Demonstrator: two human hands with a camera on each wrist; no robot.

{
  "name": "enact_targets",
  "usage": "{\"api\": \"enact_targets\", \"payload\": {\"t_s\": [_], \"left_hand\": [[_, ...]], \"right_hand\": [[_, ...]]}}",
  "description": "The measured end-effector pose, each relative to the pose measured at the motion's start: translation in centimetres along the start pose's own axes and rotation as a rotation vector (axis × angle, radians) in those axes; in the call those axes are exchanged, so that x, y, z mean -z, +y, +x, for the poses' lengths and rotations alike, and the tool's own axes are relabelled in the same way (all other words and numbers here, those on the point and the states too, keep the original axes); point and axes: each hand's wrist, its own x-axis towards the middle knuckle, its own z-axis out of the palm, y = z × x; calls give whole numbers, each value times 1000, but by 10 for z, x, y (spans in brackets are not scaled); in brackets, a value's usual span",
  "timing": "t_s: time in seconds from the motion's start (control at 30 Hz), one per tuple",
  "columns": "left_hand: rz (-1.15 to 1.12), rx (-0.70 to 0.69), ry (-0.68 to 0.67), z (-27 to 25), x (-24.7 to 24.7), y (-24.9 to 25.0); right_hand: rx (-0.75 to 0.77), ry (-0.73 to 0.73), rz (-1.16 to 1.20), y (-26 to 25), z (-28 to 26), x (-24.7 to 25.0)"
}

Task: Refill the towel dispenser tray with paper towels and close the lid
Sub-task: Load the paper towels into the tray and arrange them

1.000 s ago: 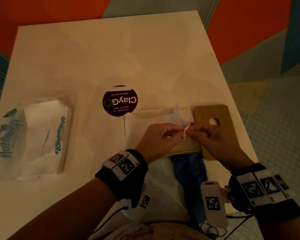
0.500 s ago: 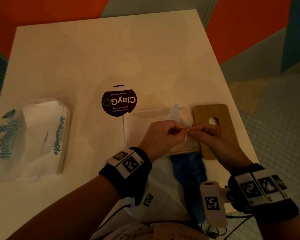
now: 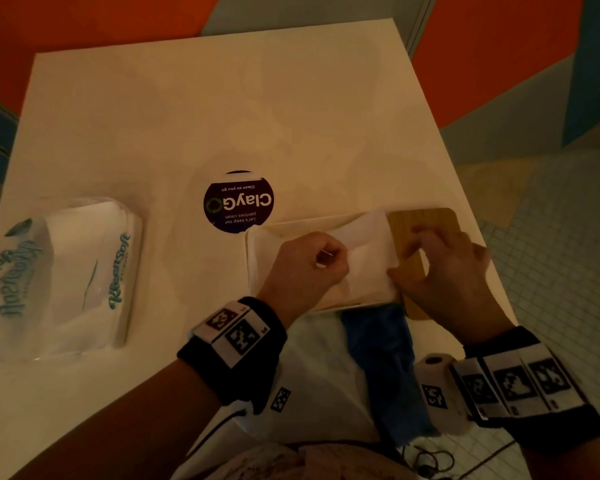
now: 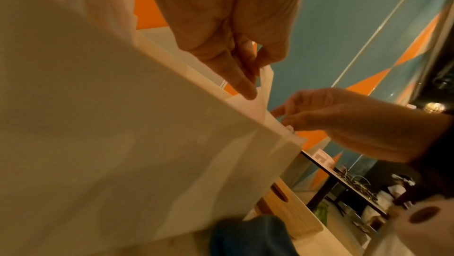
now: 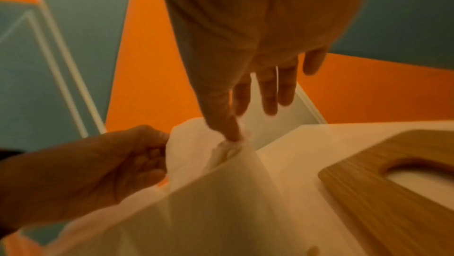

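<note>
A white dispenser tray (image 3: 257, 258) lies near the table's front edge with paper towels in it. The top paper towel (image 3: 368, 244) is stretched between my hands. My left hand (image 3: 329, 258) pinches its left part over the tray, fingers curled (image 4: 245, 85). My right hand (image 3: 400, 268) pinches the right edge between thumb and forefinger (image 5: 233, 139); its other fingers spread over the wooden lid (image 3: 426, 220). The lid, with a slot in it, lies flat on the table against the tray's right side. The towel (image 5: 196, 143) rises above the tray wall.
An opened Kleensoft towel pack (image 3: 66, 271) lies at the table's left. A round dark ClayGo sticker (image 3: 238, 202) sits just behind the tray. The table's right edge (image 3: 478, 237) runs close to the lid, with tiled floor beyond. A blue cloth (image 3: 378, 358) hangs below the front edge.
My hands, which met over the tray's right part, have drawn apart. The right hand moved right over the wooden lid, spreading the towel out.
</note>
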Motion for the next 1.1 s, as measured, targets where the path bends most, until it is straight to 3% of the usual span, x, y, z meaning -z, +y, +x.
{"api": "enact_targets", "payload": {"t_s": [0.1, 0.2, 0.37, 0.47, 0.57, 0.67, 0.83, 0.9, 0.97, 1.1], "left_hand": [[41, -59, -46, -4, 4, 3], [125, -182, -97, -8, 3, 11], [228, -256, -128, -14, 11, 20], [543, -213, -150, -16, 24, 20], [1071, -131, -339, -14, 42, 5], [1328, -29, -458, -14, 53, -12], [1360, -4, -502, -11, 53, -20], [1357, 11, -516, -9, 54, -19], [1347, 1, -527, -7, 56, -15], [1171, -87, -399, -6, 58, -3]], "right_hand": [[222, 96, -85, -14, -3, 4], [453, 0, -57, -23, 4, 7], [590, -131, -180, -23, 31, 8], [644, -199, -303, -28, 35, -4], [618, -380, -507, -31, 33, -19], [578, -418, -565, -26, 35, -23], [577, -380, -561, -32, 29, -26], [548, -488, -559, -39, 31, -24], [555, -498, -564, -40, 34, -22], [415, -512, -304, -51, 49, 0]]}}
